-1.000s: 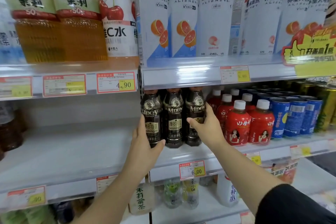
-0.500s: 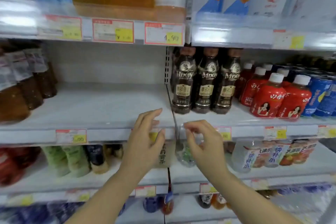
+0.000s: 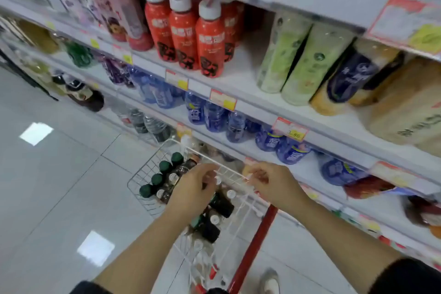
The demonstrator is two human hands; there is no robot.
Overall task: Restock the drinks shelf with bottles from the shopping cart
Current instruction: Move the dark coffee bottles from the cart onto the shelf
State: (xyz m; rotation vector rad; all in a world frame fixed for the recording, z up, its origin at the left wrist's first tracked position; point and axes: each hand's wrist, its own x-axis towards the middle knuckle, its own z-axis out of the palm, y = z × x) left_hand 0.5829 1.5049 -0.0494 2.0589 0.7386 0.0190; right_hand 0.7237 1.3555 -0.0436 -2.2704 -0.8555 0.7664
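A white wire shopping cart (image 3: 152, 170) stands below me against the drinks shelf (image 3: 259, 108). It holds several dark bottles, some with green caps (image 3: 164, 166) and some with white caps (image 3: 222, 203), lying and standing mixed. My left hand (image 3: 193, 190) hovers over the bottles in the middle of the cart, fingers loosely curled downward and holding nothing. My right hand (image 3: 270, 184) hangs above the cart's right rim, fingers loosely curled and empty. The bottles under my left palm are partly hidden.
The cart's red handle (image 3: 255, 243) runs toward me. The shelves on the right carry red bottles (image 3: 210, 43), pale green bottles (image 3: 307, 67) and blue water bottles (image 3: 214, 114). Tiled floor (image 3: 59, 174) stretches to the left. My shoe (image 3: 269, 281) shows beside the handle.
Both hands left the dark coffee bottles on the shelf and dropped down. My view swung from the shelf down to the cart, where the hands now hover.
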